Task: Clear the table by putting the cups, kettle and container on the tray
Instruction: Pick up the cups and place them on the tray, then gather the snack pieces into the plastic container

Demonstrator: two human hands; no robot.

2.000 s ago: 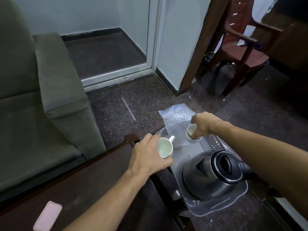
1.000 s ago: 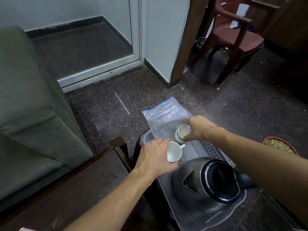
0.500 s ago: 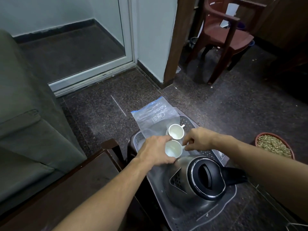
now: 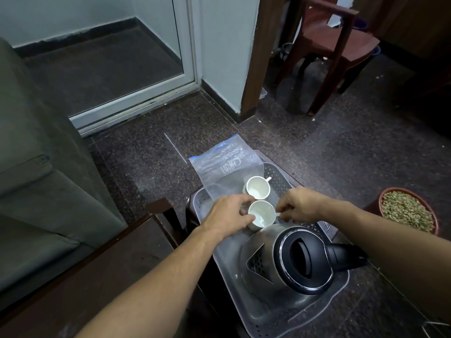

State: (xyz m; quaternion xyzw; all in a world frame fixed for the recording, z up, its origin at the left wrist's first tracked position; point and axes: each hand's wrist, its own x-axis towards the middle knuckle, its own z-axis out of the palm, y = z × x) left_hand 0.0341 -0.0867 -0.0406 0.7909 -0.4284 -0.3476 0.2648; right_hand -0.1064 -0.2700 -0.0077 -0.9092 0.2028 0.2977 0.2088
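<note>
From your head view, the tray (image 4: pixel 277 173) was crowded. The kettle (image 4: pixel 280 267) filled its near half, a plastic bag (image 4: pixel 227 162) hung over the far rim, and the far cup (image 4: pixel 258 188) stood near the far wall. Your left grip (image 4: pixel 229 215) curled round the near cup (image 4: pixel 262 215), in the tight gap between kettle and far cup, and your right grip (image 4: pixel 302 206) pinched its handle.

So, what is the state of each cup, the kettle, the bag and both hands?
Far cup: upright, empty, free, on tray.
Near cup: upright, empty, gripped by left hand.
Kettle: upright on tray, lid shut.
Bag: lying over tray's far edge.
Right hand: at near cup's handle, grip unclear.
</note>
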